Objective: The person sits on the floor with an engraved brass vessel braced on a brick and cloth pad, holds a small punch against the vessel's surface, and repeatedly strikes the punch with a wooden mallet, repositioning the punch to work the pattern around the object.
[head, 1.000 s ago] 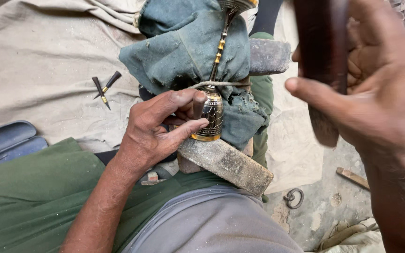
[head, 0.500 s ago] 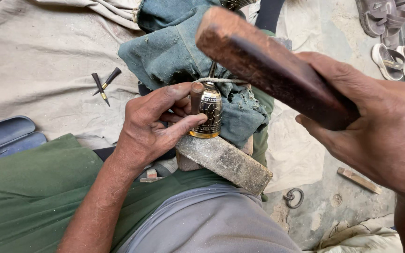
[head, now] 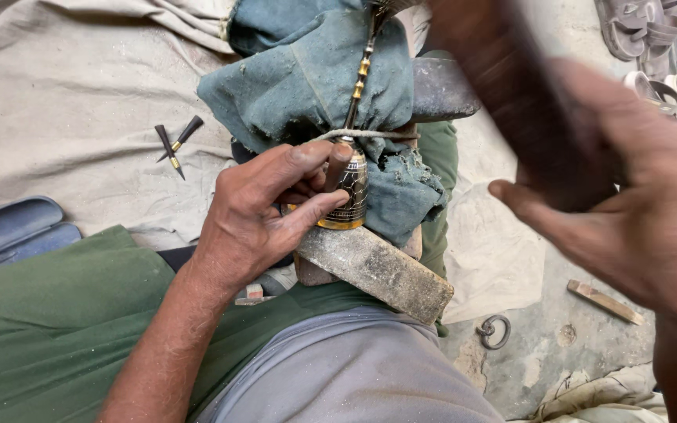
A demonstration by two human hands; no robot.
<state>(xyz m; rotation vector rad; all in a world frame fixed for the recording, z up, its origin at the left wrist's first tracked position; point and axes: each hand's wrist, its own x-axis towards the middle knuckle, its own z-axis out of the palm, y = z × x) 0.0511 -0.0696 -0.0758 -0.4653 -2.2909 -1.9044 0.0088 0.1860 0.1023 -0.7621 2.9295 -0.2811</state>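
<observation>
A dark engraved brass piece (head: 349, 188) is pinched by the left hand (head: 264, 215) against a teal cloth (head: 307, 78), above a stone block (head: 378, 270); a blurred wooden mallet (head: 511, 86) is clenched in the right hand (head: 636, 211).

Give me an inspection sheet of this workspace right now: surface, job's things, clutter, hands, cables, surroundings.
Surface: beige cloth spread on the ground; worn wooden block across the lap.
Job's things: engraved brass piece upright on the block, bound with cord against teal cloth padding; small punch set on it.
Clutter: two small chisels on the cloth; blue case; metal ring; wood strip.
Hands: left hand pinches punch and brass; right hand has its grip on a dark wooden mallet, blurred.
Cables: nothing seen.
Surroundings: sandals, top right.
</observation>
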